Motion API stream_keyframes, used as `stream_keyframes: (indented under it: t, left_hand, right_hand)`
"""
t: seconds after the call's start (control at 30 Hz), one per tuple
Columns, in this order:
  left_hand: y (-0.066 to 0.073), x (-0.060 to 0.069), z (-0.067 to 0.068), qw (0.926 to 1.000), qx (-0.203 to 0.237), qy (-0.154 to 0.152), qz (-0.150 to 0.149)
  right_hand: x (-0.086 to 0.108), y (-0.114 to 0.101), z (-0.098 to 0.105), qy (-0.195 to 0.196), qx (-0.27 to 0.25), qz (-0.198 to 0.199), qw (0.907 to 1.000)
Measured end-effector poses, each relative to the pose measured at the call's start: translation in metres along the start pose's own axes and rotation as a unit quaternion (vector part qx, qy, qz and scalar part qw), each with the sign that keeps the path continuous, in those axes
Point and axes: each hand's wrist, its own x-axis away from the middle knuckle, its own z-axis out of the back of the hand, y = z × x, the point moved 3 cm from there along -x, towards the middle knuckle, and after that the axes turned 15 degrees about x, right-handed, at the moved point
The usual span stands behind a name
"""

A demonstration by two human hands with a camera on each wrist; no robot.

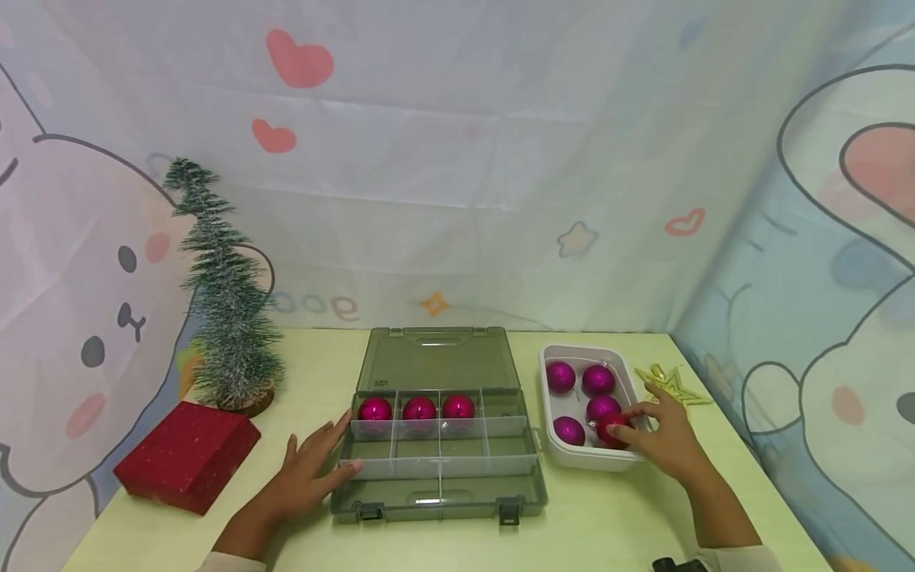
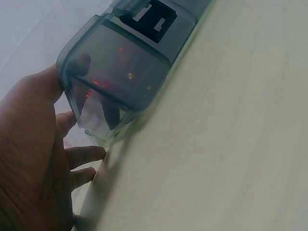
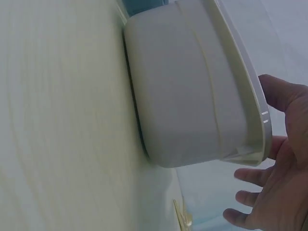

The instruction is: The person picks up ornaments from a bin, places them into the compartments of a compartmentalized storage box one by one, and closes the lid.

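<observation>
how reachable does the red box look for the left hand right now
Probably yes: the left hand rests against the left side of the green case, its fingers holding no ball, and nothing visible stands between it and the red box.

Pale cloth [image 1: 429, 159] with pink hearts [image 1: 300, 59] hangs at twelve o'clock beyond a yellow table [image 1: 600, 516]; cartoon animals [image 1: 64, 278] show at nine and three.

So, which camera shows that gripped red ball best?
Head view: it looks into the white tub and shows the red ball in the right hand. Right wrist: the tub hides it. Left wrist: not visible.
</observation>
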Motion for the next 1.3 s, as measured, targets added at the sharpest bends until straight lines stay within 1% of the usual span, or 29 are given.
stream_keyframes:
  t: [0.13,0.27,0.4,0.57,0.7,0.77,0.9,0.97,1.03,1.2,1.3]
  left_hand:
    - [0.001,0.001,0.001,1.0,0.002,-0.001,0.001]
    - [0.001,0.001,0.001,1.0,0.006,-0.002,0.001]
    - [-0.001,0.001,0.001,1.0,0.005,0.0,-0.001]
    - [-0.002,0.0,0.002,1.0,0.002,0.005,-0.007]
    - [-0.002,0.0,0.001,0.9999,0.003,0.009,-0.011]
    - [-0.002,0.0,0.001,0.9999,0.008,0.007,-0.008]
    - [-0.002,0.0,0.0,1.0,0.008,0.0,0.0]
    - [-0.002,0.0,0.0,1.0,0.006,-0.001,0.002]
    - [-0.001,0.0,0.0,1.0,0.005,-0.001,0.005]
    - [-0.002,0.0,0.001,1.0,0.004,-0.002,0.007]
    - [-0.003,-0.001,0.001,1.0,0.003,-0.003,0.007]
  right_hand:
    - [0.004,-0.001,0.006,0.03,-0.024,0.02,0.9991]
    - [0.005,-0.008,0.013,0.07,-0.047,0.064,0.9944]
    - [0.003,-0.018,0.017,0.084,-0.049,0.102,0.9901]
    - [-0.004,-0.031,0.019,0.085,-0.039,0.135,0.9864]
    - [-0.013,-0.04,0.017,0.075,-0.037,0.161,0.9834]
    - [-0.017,-0.044,0.014,0.065,-0.031,0.169,0.983]
    - [-0.022,-0.051,0.007,0.035,-0.019,0.168,0.985]
    - [-0.025,-0.055,0.004,0.018,-0.025,0.169,0.9852]
    - [-0.028,-0.06,0.001,0.008,-0.034,0.178,0.9834]
    - [-0.037,-0.077,-0.005,0.015,-0.043,0.224,0.9736]
    - [-0.039,-0.087,-0.009,0.026,-0.03,0.241,0.9697]
